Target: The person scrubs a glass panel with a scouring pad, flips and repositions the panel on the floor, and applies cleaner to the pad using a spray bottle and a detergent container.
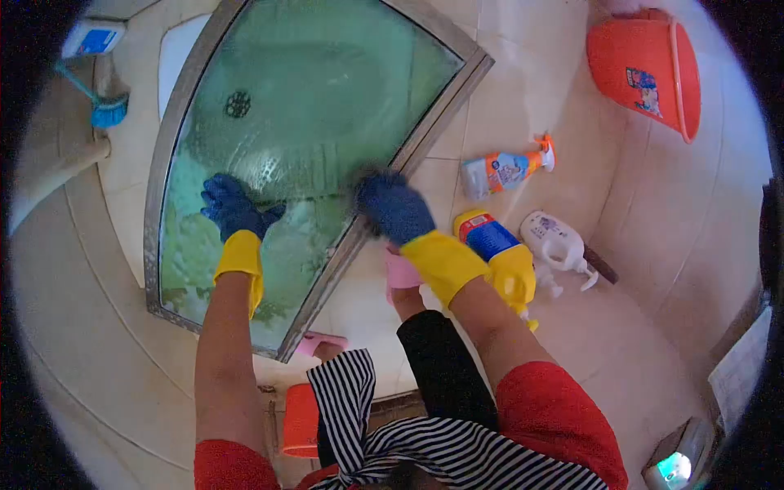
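Observation:
A framed glass panel (302,98) with curved sides leans in front of me, its greenish pane wet and streaked with suds. Spread flat on the glass is my left hand (233,208), in a blue rubber glove with a yellow cuff. My right hand (396,208), gloved the same way, is curled at the right edge of the metal frame (433,135). Motion blurs its fingers, and a dark fuzzy patch shows at their tips; what it is I cannot make out.
Right of the panel lie a spray bottle (502,173), a yellow bottle (502,257) and a white bottle (555,241). A red bucket (612,65) is at upper right. A blue brush (109,111) is at upper left. An orange container (300,420) is near my feet in pink slippers (403,273).

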Motion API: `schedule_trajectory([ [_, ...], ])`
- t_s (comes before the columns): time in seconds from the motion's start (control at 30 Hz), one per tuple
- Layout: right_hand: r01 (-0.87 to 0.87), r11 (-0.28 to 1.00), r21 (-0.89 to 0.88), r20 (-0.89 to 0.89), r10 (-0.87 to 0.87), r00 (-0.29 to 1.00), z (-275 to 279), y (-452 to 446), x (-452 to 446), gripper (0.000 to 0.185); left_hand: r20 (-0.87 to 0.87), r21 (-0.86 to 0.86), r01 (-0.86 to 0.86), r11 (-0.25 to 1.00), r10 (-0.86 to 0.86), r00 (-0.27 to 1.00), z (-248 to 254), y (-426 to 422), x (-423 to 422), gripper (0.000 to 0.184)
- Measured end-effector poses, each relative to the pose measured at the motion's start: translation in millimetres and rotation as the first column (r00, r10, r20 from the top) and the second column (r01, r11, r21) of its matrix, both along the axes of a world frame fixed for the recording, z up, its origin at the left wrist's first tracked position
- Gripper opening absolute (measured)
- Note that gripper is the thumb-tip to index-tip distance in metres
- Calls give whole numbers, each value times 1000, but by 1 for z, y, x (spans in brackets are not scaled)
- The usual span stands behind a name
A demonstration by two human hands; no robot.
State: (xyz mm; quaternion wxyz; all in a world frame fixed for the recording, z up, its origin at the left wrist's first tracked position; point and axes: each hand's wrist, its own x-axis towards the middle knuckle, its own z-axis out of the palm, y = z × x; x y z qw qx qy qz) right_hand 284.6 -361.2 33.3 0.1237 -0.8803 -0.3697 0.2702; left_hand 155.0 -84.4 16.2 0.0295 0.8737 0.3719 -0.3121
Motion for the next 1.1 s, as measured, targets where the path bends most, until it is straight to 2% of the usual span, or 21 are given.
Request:
schedule_trajectory([
  [0.03, 96, 995, -2, 12, -96, 995, -9, -3, 23, 40, -31, 15, 3, 1000, -3, 1000, -3, -2, -1, 144],
  [0.07, 152, 970, 192, 221, -194, 956, -33, -13, 56, 36, -59, 34, 5, 999, -3, 998, -6, -2, 0, 144],
  [0.1, 225, 970, 90, 221, -240, 945, -23, -3, 106, 31, -85, 51, 7, 999, -2, 996, -6, -1, 2, 144],
  [0.13, 469, 883, -20, 188, -457, 869, -9, 9, 148, 29, -62, 25, 0, 1000, 2, 998, -3, -2, 2, 146],
  [0.17, 383, 910, 158, 318, -414, 853, -33, -7, 188, 27, -37, 27, 0, 1000, 1, 999, -5, -1, -1, 146],
  [0.33, 532, 847, 25, 297, -514, 805, 45, 9, 261, 30, -32, 17, -20, 1000, 20, 999, 0, -3, 1, 147],
  [0.4, 349, 916, 195, 583, -395, 710, -43, -18, 238, 34, -35, -4, -53, 999, 53, 998, 1, -2, 3, 147],
  [0.47, 466, 867, 176, 523, -483, 702, -60, 0, 196, 36, -24, -23, -68, 997, 67, 997, 3, 0, 4, 147],
  [0.53, 503, 861, -83, 218, -476, 852, -46, 15, 147, 40, 3, -43, -77, 996, 78, 997, 8, 1, 4, 147],
  [0.57, 326, 928, -181, 84, -316, 945, -52, 13, 138, 44, 10, -41, -72, 997, 72, 997, 7, 1, 2, 147],
  [0.67, 159, 985, 66, 359, -172, 917, -14, -3, 138, 39, -5, -51, -69, 996, 69, 998, 4, 3, 2, 147],
  [0.7, 509, 801, 315, 103, -562, 820, -51, -28, 160, 40, -39, -64, -77, 995, 74, 996, 9, 5, 7, 148],
  [0.73, 628, 773, -90, 258, -591, 764, 22, 10, 174, 43, -78, -79, -85, 993, 78, 994, 13, 4, 10, 148],
  [0.8, 646, 712, 274, 356, -699, 620, -9, 11, 220, 40, -98, -99, -100, 990, 91, 991, 16, 5, 14, 149],
  [0.87, 535, 843, -56, 603, -399, 691, -24, 52, 247, 43, -87, -95, -103, 990, 95, 992, 12, 6, 11, 150],
  [0.93, 659, 752, 6, 379, -612, 694, -20, 117, 258, 70, -51, -78, -86, 993, 82, 995, 4, 3, 3, 150],
  [0.97, 540, 839, 74, 461, -509, 727, -44, 144, 268, 82, -81, -76, -84, 994, 77, 994, 6, 5, 3, 150],
  [1.0, 265, 960, -91, 529, -179, 830, 9, 192, 254, 91, -102, -74, -83, 994, 75, 992, 8, 5, 8, 150],
  [1.03, 118, 993, -28, 596, -78, 799, -21, 212, 260, 97, -125, -76, -76, 994, 67, 990, 9, 5, 11, 150],
  [1.07, 161, 974, 157, 374, -210, 903, -9, 227, 247, 91, -115, -70, -74, 995, 66, 991, 9, 5, 12, 150],
  [1.1, 229, 971, 67, 196, -237, 952, 11, 235, 251, 76, -106, -66, -71, 995, 64, 992, 7, 4, 11, 150],
])
